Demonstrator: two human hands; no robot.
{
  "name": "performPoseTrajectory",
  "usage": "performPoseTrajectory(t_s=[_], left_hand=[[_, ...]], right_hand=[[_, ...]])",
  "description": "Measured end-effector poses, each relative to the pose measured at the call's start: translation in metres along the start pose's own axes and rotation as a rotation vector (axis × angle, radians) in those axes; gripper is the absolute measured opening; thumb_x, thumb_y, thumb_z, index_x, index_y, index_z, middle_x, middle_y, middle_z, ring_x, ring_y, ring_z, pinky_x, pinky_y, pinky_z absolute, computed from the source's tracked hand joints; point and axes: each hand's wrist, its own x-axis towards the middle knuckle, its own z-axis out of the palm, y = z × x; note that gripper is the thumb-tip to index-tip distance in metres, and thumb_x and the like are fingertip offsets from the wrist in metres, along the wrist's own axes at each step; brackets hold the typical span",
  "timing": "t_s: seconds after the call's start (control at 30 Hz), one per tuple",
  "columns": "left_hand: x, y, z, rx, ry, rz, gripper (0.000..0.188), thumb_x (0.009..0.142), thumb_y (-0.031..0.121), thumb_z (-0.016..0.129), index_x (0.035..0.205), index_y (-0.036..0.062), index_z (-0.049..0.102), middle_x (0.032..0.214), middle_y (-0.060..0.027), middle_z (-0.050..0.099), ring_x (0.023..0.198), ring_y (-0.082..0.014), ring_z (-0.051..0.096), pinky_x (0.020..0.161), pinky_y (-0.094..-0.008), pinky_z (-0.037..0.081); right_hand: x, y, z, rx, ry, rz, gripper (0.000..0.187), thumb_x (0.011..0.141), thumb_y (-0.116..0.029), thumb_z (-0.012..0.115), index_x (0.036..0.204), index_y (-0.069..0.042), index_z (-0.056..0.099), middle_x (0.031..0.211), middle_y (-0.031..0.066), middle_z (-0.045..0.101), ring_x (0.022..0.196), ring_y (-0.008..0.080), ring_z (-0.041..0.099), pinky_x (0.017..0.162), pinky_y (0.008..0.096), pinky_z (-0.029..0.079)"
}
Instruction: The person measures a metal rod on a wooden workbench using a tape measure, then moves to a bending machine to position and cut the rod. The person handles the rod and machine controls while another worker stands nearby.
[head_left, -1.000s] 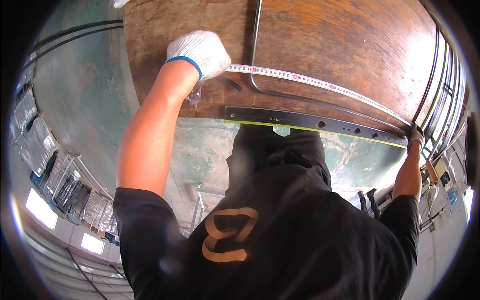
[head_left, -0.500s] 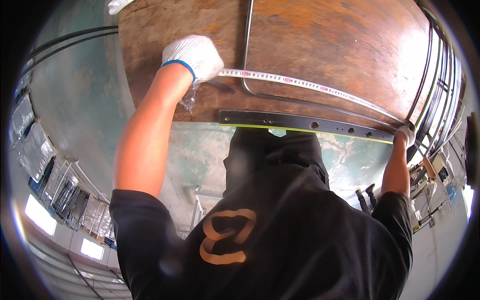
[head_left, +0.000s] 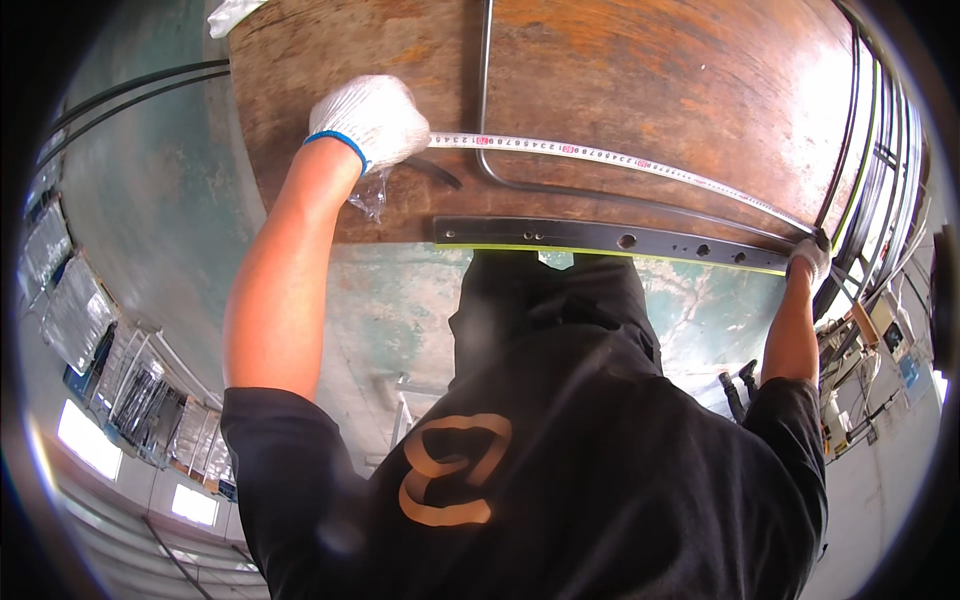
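Note:
My left hand (head_left: 370,120), in a white knit glove with a blue cuff, is closed at the left end of a tape measure (head_left: 590,153); any case is hidden inside the fist. Stretched to the right, the white blade crosses a bent metal rod (head_left: 484,80) near its corner. At the far right my right hand (head_left: 812,258), also gloved, is closed around the tape's other end, beside the end of the rod. Its fingers show only small. Along the table's near edge lies a dark flat metal bar (head_left: 590,236) with several holes and a yellow-green edge.
The worn wooden tabletop (head_left: 620,70) carries all this. Clear plastic film (head_left: 370,197) hangs below my left wrist, near a short dark strip (head_left: 436,173). Long dark rods (head_left: 868,150) run along the right side, and two more (head_left: 140,88) stick out at the left.
The view has shifted slightly. My left hand sits a little farther left against the bent rod, with the tape still stretched. The right hand keeps its place at the rod's end.

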Motion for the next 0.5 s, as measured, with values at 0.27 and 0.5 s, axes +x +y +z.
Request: performPoseTrajectory(t_s=[0.27, 0.5], left_hand=[[-0.008, 0.006, -0.006, 0.013, -0.036, -0.012, 0.036, 0.086, 0.024, 0.066, 0.108, 0.0025, 0.085, 0.117, -0.0281, 0.078, 0.111, -0.0456, 0.076, 0.096, -0.0505, 0.061], [-0.002, 0.007, -0.007, 0.073, -0.012, 0.036, 0.034, 0.086, 0.025, 0.066, 0.105, 0.004, 0.086, 0.115, -0.0289, 0.078, 0.107, -0.0462, 0.077, 0.094, -0.05, 0.062]], right_hand=[[0.007, 0.007, 0.0, 0.013, -0.01, -0.031, 0.04, 0.102, -0.03, 0.064, 0.138, -0.023, 0.079, 0.133, 0.0085, 0.081, 0.123, 0.0296, 0.076, 0.108, 0.0389, 0.055], [-0.016, -0.007, -0.006, -0.055, 0.013, -0.029, 0.037, 0.101, -0.029, 0.064, 0.133, -0.017, 0.079, 0.127, 0.0116, 0.08, 0.12, 0.0279, 0.075, 0.106, 0.0404, 0.056]])
